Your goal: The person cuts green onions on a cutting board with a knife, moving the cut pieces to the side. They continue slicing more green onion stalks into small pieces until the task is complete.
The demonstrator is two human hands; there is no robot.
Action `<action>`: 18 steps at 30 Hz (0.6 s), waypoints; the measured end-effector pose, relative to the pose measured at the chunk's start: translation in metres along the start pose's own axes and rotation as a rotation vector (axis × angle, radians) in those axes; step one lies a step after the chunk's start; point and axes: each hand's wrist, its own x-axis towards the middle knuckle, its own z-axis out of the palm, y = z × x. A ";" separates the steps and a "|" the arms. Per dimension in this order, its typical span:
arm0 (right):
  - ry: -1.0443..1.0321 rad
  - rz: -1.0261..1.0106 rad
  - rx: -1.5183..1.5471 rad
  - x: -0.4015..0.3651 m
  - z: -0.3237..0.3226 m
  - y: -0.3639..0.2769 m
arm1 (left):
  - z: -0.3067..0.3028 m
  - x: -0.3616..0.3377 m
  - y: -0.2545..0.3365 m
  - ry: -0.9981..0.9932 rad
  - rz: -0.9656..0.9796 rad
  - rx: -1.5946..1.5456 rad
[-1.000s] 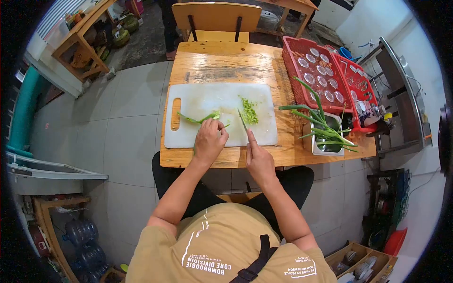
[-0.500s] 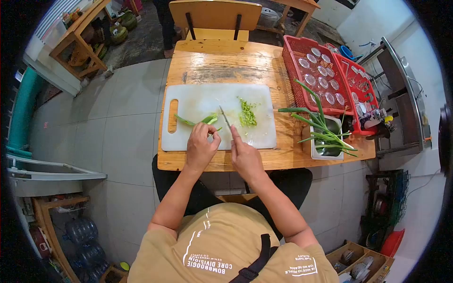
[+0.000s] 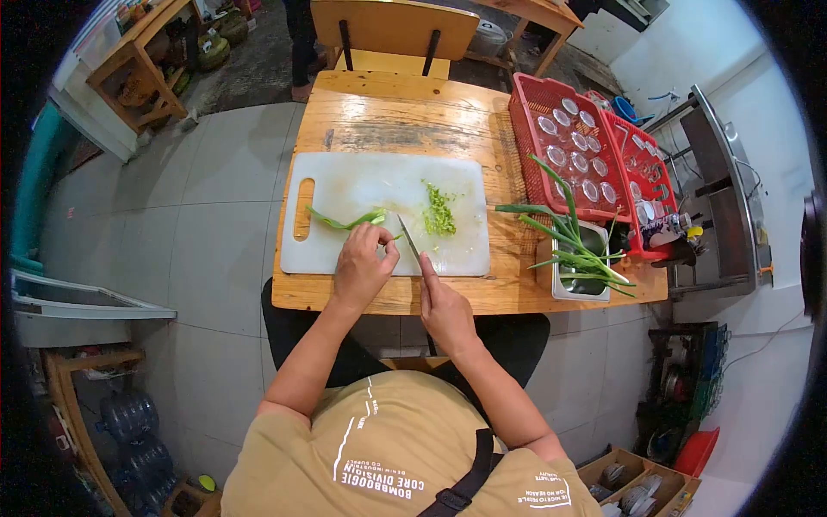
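Note:
A white cutting board [image 3: 345, 177] lies on the wooden table. Over its lower middle, my left hand [image 3: 365, 265] is closed on a green onion [image 3: 332, 222], whose green length sticks out to the left past my fingers. My right hand [image 3: 444, 302] grips a knife [image 3: 408, 239] by its handle at the board's front edge. The blade points up and left, right beside the short cut end at my left fingertips. To the right of the blade, a small heap of chopped green onion [image 3: 438, 211] is scattered on the board.
At the table's right front corner, whole green onions [image 3: 573, 237] rest across a metal container [image 3: 582, 288]. Behind it stand a red basket of glasses [image 3: 536, 138] and a second red basket [image 3: 659, 250]. A chair [image 3: 392, 30] is at the far side. A person's legs [image 3: 301, 47] show beyond the table.
The whole view has shifted slightly, so the table sits a little farther left. Both hands stay in nearly the same place on the board, still holding the green onion and the knife.

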 end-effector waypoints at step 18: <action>-0.003 0.022 -0.160 0.010 -0.022 0.018 | 0.008 0.012 -0.002 -0.069 0.011 0.058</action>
